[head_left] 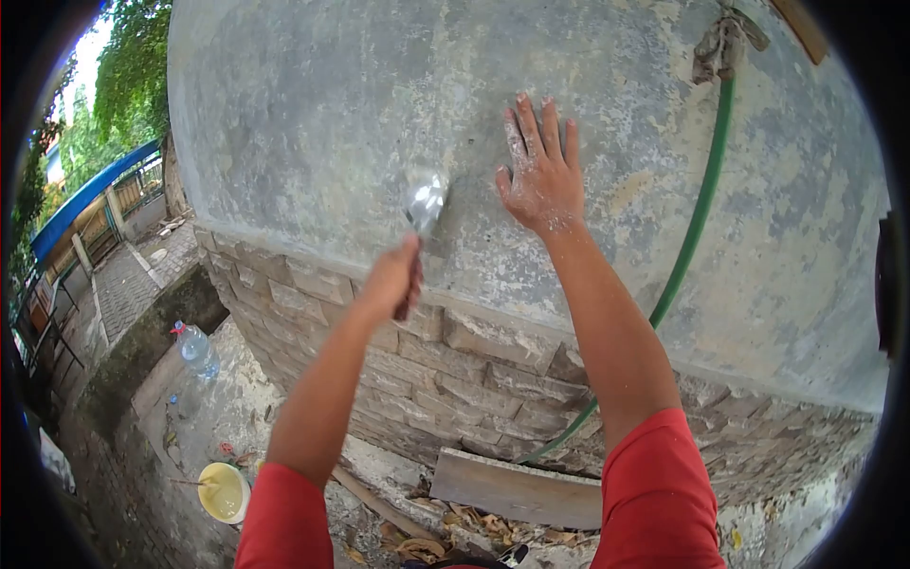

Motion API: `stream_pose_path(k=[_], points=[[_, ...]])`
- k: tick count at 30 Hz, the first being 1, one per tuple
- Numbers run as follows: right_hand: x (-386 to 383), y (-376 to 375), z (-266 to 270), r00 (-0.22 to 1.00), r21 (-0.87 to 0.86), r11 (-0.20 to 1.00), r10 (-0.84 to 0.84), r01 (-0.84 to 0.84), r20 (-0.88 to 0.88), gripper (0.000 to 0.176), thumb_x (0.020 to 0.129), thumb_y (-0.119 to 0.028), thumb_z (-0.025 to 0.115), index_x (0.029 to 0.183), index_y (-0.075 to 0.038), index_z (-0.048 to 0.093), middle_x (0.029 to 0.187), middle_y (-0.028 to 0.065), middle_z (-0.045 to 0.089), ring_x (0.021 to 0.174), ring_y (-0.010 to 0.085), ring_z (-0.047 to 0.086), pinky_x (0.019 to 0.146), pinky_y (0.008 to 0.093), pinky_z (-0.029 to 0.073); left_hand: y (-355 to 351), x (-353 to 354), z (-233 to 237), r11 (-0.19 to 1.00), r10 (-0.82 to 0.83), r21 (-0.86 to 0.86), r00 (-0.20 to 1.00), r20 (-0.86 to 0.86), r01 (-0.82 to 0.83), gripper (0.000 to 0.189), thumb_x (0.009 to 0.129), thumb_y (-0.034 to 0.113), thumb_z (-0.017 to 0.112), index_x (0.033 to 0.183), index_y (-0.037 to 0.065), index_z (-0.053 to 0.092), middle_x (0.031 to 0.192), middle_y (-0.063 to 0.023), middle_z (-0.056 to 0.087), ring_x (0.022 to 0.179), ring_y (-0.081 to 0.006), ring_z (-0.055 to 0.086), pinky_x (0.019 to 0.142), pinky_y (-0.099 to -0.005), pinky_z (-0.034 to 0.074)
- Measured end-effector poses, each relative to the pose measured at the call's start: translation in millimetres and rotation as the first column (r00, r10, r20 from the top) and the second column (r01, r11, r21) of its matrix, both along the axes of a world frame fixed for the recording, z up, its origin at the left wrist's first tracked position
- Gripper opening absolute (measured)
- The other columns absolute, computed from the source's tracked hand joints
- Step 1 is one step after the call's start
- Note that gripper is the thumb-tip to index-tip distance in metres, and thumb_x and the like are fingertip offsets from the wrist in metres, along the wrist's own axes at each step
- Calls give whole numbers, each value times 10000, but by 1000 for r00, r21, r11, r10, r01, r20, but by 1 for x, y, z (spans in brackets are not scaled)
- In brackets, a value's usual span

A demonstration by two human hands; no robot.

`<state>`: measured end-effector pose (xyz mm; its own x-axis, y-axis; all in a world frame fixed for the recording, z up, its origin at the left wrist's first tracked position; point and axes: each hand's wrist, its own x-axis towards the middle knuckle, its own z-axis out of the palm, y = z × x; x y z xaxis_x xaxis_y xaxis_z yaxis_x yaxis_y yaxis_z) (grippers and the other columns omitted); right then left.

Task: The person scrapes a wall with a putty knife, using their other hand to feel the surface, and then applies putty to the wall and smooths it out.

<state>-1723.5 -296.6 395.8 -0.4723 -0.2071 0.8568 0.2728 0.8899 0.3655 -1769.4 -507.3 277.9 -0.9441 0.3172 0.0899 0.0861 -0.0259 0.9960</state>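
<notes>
My left hand [391, 281] is closed around the dark handle of a metal trowel [427, 201]. The shiny blade points up and lies against or very near the grey wall [313, 123]; whether it touches is hard to tell. To the right and higher up, my right hand [544, 180] rests on the same wall with its fingers spread and pale dust on its skin. Patches of lighter, worn coating show on the wall around both hands.
A green hose [703, 204] hangs from a cloth-wrapped tap [722, 47] at the right. Rough stone blocks [493, 343] line the wall's base. Below stand a plastic bottle [196, 351], a yellowish bucket [226, 494] and a leaning board [517, 490].
</notes>
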Motion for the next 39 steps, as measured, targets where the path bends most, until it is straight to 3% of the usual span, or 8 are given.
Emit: stream_pose_path(k=[7, 11, 17, 23, 29, 31, 35, 39], points=[[19, 10, 11, 992, 38, 992, 115, -118, 59, 592, 933, -311, 459, 1468, -101, 314, 1573, 44, 180, 1449, 266, 142, 1189, 428, 131, 46, 23, 36, 1000, -5, -19, 943, -333, -1, 631, 958, 581, 387, 651, 48, 528, 513, -45, 496, 411, -149, 489, 421, -302, 397], [95, -3, 24, 874, -358, 889, 394, -284, 284, 416, 989, -261, 394, 1343, -63, 489, 1484, 88, 371, 1415, 255, 249, 1153, 396, 249, 56, 38, 42, 988, -91, -151, 907, -412, 30, 620, 981, 511, 365, 618, 35, 529, 484, -74, 512, 413, -182, 530, 430, -335, 423], [237, 56, 1, 849, 76, 848, 514, -524, 122, 295, 842, -177, 617, 1092, -22, 633, 1250, 90, 609, 1256, 297, 493, 1017, 398, 440, 94, 79, -44, 979, -51, -202, 976, -210, 7, 676, 978, 535, 317, 617, 11, 544, 473, -91, 521, 425, -241, 548, 488, -368, 448], [296, 134, -12, 969, -109, 965, 242, -237, 40, 268, 829, -179, 626, 1044, -19, 634, 1293, 97, 576, 1255, 317, 489, 1014, 430, 435, 142, 86, 57, 971, -108, -237, 910, -402, 10, 591, 980, 482, 360, 752, -11, 591, 545, -109, 565, 470, -248, 577, 528, -391, 461], [351, 176, -42, 995, -177, 983, 58, -43, 80, 268, 827, -183, 621, 1034, -13, 633, 1318, 102, 553, 1271, 312, 469, 1020, 438, 424, 166, 83, -56, 961, -76, -270, 870, -487, -67, 573, 978, 467, 376, 854, -34, 624, 662, -191, 629, 649, -375, 621, 681, -458, 470], [363, 186, -43, 995, -171, 985, 6, 11, 96, 264, 828, -179, 619, 1033, -13, 634, 1324, 100, 548, 1275, 309, 464, 1019, 437, 424, 172, 84, -69, 989, 28, -115, 896, -444, -88, 636, 979, 530, 352, 590, 49, 501, 471, -67, 486, 388, -197, 511, 428, -339, 414], [371, 196, -40, 996, -226, 973, -26, 44, 79, 274, 829, -197, 622, 1026, -8, 642, 1346, 84, 530, 1278, 302, 459, 1015, 436, 428, 177, 97, 22, 993, -25, -116, 880, -475, -34, 629, 981, 529, 345, 598, 53, 496, 476, -69, 493, 383, -194, 504, 421, -336, 413], [369, 193, -43, 994, -239, 968, -63, 83, 93, 306, 834, -233, 624, 1037, -5, 651, 1360, 75, 518, 1278, 300, 458, 1018, 439, 427, 174, 112, 27, 978, -90, -207, 948, -306, 26, 665, 971, 517, 347, 768, -53, 624, 671, -217, 623, 706, -403, 619, 704, -479, 454]])
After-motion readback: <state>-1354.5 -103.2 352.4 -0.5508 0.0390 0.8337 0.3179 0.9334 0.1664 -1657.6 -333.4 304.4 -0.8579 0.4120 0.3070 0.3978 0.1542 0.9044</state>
